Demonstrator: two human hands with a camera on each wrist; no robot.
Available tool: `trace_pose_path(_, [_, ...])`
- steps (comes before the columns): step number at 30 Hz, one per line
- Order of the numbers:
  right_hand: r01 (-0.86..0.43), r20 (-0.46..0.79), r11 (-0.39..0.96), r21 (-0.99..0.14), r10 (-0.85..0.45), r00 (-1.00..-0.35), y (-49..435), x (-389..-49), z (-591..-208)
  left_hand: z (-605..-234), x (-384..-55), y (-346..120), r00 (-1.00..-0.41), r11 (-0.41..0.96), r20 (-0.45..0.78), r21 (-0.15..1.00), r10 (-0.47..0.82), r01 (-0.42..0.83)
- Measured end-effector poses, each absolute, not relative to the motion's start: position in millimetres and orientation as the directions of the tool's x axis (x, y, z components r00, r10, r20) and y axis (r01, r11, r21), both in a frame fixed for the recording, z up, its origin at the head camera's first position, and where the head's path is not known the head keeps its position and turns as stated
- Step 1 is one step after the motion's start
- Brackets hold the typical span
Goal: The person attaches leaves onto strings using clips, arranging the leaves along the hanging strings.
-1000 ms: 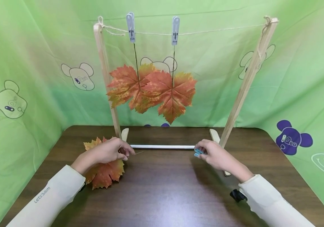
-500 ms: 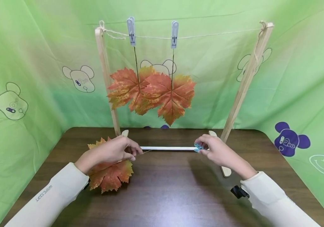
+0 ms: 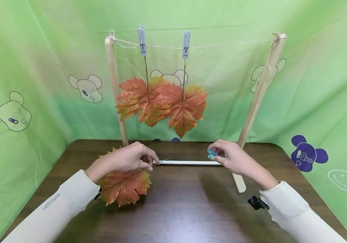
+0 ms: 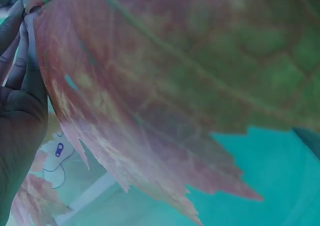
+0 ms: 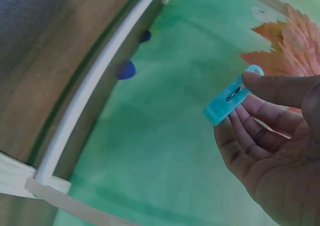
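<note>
My left hand (image 3: 134, 157) pinches the thin stem of an orange-red maple leaf (image 3: 127, 189), which hangs below and behind the hand over the table. In the left wrist view that leaf (image 4: 150, 95) fills most of the picture. A blue clothespin (image 5: 226, 98) is pinched between the thumb and fingers of my right hand (image 3: 229, 153), off to the right at about the same height. Two similar leaves hang by their stems from grey clothespins on a string: the left leaf (image 3: 137, 101) under one clothespin (image 3: 142, 40), the right leaf (image 3: 182, 108) under the other clothespin (image 3: 186, 44).
The twine (image 3: 228, 44) runs between a left wooden post (image 3: 114, 77) and a right wooden post (image 3: 259, 91). A white rod (image 3: 188, 163) joins them low over the brown table (image 3: 179, 209). Green printed cloth (image 3: 222, 17) surrounds the table.
My left hand has moved right with its leaf, and the stem tip now points up and right. The blue clothespin has been raised slightly in my right hand. The head view has tilted up.
</note>
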State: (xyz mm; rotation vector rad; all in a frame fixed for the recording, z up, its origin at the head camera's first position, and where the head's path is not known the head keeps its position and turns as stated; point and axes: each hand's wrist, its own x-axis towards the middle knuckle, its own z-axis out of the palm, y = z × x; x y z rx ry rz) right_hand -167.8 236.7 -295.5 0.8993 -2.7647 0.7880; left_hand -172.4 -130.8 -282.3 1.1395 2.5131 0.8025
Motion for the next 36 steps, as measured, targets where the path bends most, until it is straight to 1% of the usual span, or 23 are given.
trace_pose_path(6, [-0.567,0.278,0.665,-0.485,-0.498,-0.821,241,-168,-283,-275,-168,-125,-0.657,0.526,0.011,0.589,0.754,0.613])
trace_pose_path(11, [-0.538,0.272,0.647,-0.541,-0.471,-0.839,244,-168,-271,-267,-167,-120,-0.686,0.531,0.045,0.598,0.726,0.601])
trace_pose_path(21, [-0.497,0.236,0.593,-0.633,-0.464,-0.854,247,-168,-254,-262,-166,-109,-0.752,0.572,0.129,0.571,0.647,0.589])
trace_pose_path(30, [-0.511,0.303,0.581,-0.633,-0.422,-0.854,247,-167,-237,-252,-162,-90,-0.767,0.511,0.219,0.632,0.603,0.582])
trace_pose_path(36, [-0.532,0.352,0.578,-0.619,-0.401,-0.846,249,-166,-225,-245,-160,-75,-0.788,0.513,0.274,0.633,0.551,0.579])
